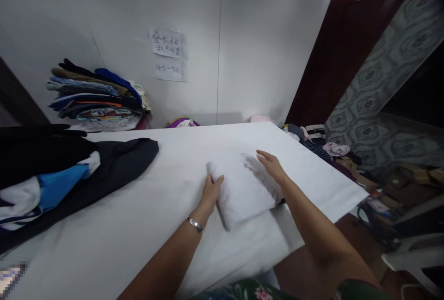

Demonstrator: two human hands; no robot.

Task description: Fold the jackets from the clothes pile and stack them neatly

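A folded piece of white cloth [243, 189], perhaps a garment, lies on the white tabletop [166, 226] in front of me; its exact kind does not show. My left hand [211, 192] grips its left edge, thumb on top and the other fingers mostly hidden at the side. A silver bracelet [196, 224] circles that wrist. Over the right edge of the cloth, my right hand [272, 167] has its fingers stretched out towards the far side, touching or just above it. Greyish shading or a darker layer shows along that right edge.
Black, dark grey, blue and white clothes [62, 184] lie heaped on the table's left. Behind them rises a stack of folded clothes [100, 94] against the wall. Past the right edge are piled clothes [322, 143], cardboard boxes [405, 180] and a white plastic stool [416, 254].
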